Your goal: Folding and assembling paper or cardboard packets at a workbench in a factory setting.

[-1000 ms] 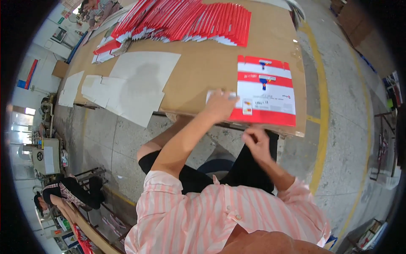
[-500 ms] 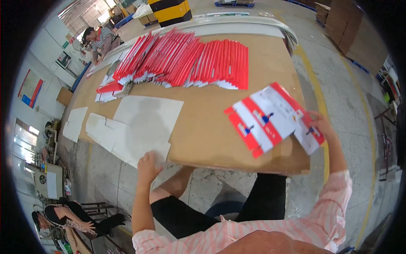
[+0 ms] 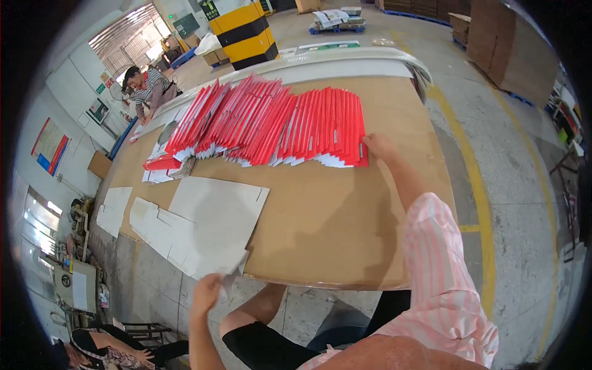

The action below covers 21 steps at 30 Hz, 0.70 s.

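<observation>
On the table, a long row of overlapping red-and-white flat cartons (image 3: 265,123) leans across the far half. My right hand (image 3: 379,147) reaches to the row's right end, its fingers closed at the edge of the last carton (image 3: 362,145). White cardboard blanks (image 3: 213,216) lie spread at the near left, plain side up, with slots and flaps cut into them. My left hand (image 3: 206,291) is at their near corner beside the table's front edge, fingers closed on a corner of a blank that is blurred there.
The brown-topped table (image 3: 327,240) has a pale curved strip (image 3: 351,61) along its far edge. A person in a striped top (image 3: 148,89) works at the far left; another person (image 3: 117,345) sits at lower left. Behind stand a yellow-and-black pillar (image 3: 243,34) and stacked brown cardboard (image 3: 512,55).
My right hand has carried the printed red-and-white carton from the near right to the row's right end. My left hand stays by the white blanks' near corner. The view has tilted up.
</observation>
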Each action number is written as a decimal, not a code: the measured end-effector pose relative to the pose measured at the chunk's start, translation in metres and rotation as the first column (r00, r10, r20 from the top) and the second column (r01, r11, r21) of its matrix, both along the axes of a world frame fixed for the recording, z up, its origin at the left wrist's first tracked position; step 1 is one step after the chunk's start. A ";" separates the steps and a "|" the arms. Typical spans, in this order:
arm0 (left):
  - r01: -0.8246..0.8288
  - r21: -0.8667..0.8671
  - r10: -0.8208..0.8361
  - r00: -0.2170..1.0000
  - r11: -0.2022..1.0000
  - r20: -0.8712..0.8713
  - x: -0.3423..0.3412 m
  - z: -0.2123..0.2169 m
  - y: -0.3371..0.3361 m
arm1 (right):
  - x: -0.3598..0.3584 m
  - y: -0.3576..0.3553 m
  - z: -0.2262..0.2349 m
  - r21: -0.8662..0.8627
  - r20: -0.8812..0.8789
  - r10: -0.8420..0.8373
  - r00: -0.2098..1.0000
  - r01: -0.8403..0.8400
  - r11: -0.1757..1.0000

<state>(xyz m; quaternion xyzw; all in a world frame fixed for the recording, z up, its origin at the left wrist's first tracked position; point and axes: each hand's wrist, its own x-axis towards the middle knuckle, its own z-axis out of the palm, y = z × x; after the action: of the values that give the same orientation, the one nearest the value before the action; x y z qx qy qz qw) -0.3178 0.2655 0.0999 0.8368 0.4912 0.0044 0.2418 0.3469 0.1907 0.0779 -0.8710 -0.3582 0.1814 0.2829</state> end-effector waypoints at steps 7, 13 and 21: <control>0.289 0.716 -0.261 0.953 0.636 -0.152 0.094 0.119 -0.078 | -0.159 -0.146 0.013 0.179 0.551 0.296 0.780 -0.457 0.871; 0.763 -0.010 -0.760 0.645 0.647 0.074 0.186 0.104 -0.205 | -0.307 -0.257 0.071 0.270 0.876 0.226 0.426 -0.822 0.501; 0.701 0.428 -0.713 0.682 0.571 -0.165 0.168 0.048 -0.154 | -0.230 -0.388 0.066 0.697 0.237 0.137 0.962 -0.267 0.665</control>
<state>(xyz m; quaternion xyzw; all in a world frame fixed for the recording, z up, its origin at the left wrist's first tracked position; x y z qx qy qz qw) -0.1493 0.1116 0.1476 0.9943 0.0975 0.0340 0.0253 0.1168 -0.1974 0.1439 -0.6552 -0.5171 -0.0163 0.5505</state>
